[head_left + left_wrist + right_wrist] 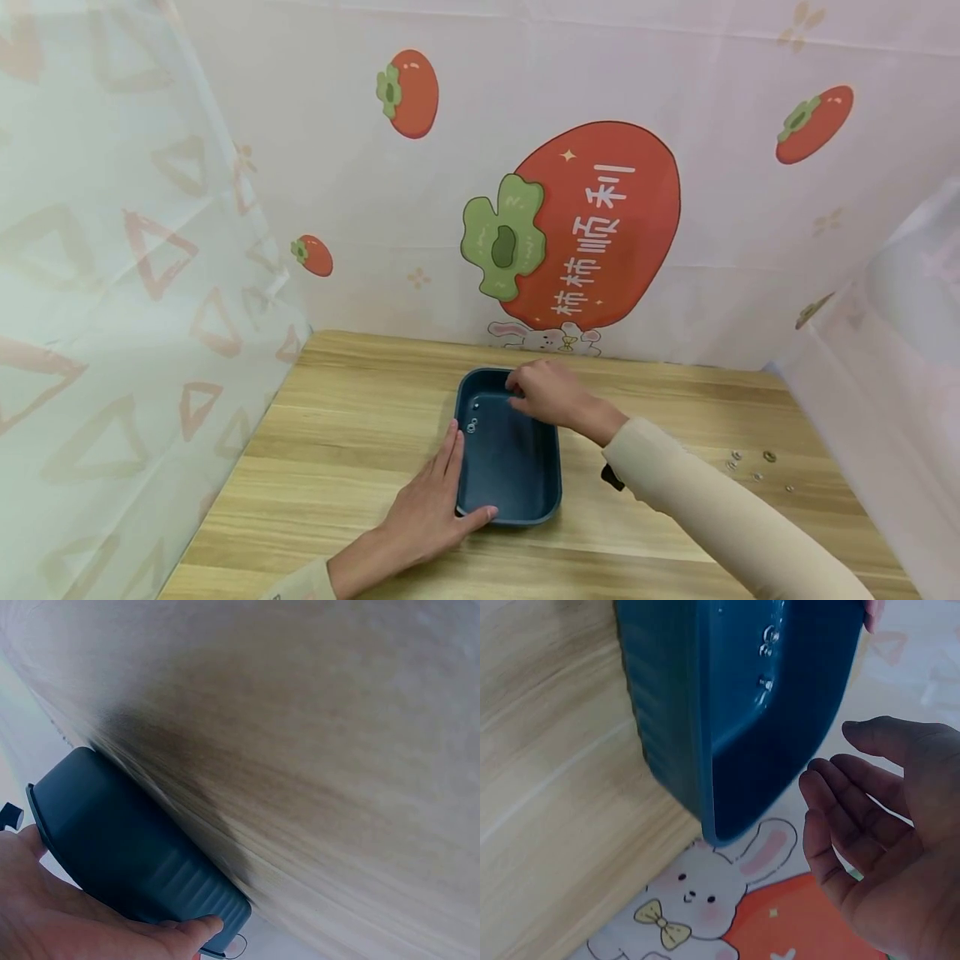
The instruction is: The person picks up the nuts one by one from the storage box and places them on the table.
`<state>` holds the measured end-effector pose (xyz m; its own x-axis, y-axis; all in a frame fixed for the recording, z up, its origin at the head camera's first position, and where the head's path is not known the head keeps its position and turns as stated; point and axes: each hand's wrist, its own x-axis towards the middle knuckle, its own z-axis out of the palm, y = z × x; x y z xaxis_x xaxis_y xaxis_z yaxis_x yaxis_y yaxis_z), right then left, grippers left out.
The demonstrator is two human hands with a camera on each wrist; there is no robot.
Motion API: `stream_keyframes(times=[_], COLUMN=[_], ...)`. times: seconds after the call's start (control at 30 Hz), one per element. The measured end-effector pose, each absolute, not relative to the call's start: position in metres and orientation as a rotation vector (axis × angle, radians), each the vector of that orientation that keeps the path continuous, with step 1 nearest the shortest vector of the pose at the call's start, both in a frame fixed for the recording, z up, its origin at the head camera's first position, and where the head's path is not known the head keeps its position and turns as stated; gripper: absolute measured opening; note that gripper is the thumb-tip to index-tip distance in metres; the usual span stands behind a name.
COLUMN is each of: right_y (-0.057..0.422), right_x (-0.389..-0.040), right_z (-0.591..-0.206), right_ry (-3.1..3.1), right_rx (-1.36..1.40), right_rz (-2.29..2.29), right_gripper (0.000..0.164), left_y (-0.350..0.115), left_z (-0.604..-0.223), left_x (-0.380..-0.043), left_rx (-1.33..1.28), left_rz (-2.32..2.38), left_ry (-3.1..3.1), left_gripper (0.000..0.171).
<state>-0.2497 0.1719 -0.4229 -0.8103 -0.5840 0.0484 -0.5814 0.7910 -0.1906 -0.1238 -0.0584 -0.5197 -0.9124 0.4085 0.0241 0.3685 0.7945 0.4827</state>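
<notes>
Wood-grain tabletop (337,433), pale back sheet (322,150) printed with persimmons (600,225), triangle-patterned sheet (97,300) at left

- The tray (504,479) is coloured dark blue.
- Small metal pieces (471,428) in it are seen as silvery.
- The table (360,400) is patterned in yellow-brown wood grain.
- The whitish-pink back sheet (337,125) is printed with orange-red, green-leaved persimmons (622,225).
- The left sheet (97,158) is patterned with red and beige triangles.
</notes>
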Motion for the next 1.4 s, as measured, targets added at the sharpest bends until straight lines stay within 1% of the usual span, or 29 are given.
stream_keyframes(times=[0.27,0.57,0.7,0.9,1.1,1.33,1.4], right_y=[0.148,0.129,0.124,0.118,0.110,0.102,0.100], right_x=[-0.259,-0.264,-0.265,-0.265,-0.266,-0.266,-0.266], right_z=[-0.439,-0.462,-0.467,-0.475,-0.478,-0.478,-0.479], right_ry=[2.894,2.779,2.740,2.699,2.685,2.718,2.730], right_rx=[-0.979,-0.931,-0.916,-0.920,-0.896,-0.891,-0.904], right_rz=[-0.306,-0.334,-0.324,-0.245,-0.183,-0.113,-0.086], right_gripper=[0.016,0.016,0.014,0.006,0.005,0.021,0.022], left_y=[-0.058,-0.059,-0.058,-0.058,-0.057,-0.057,-0.057], left_z=[-0.519,-0.521,-0.521,-0.520,-0.519,-0.519,-0.519], left_x=[-0.125,-0.125,-0.126,-0.125,-0.125,-0.126,-0.126], left_rx=[0.618,0.616,0.613,0.613,0.606,0.610,0.612], left_rz=[0.742,0.740,0.736,0.745,0.748,0.748,0.748], left_ry=[2.900,2.892,2.890,2.869,2.867,2.879,2.876], left_gripper=[0.112,0.113,0.113,0.113,0.113,0.112,0.112])
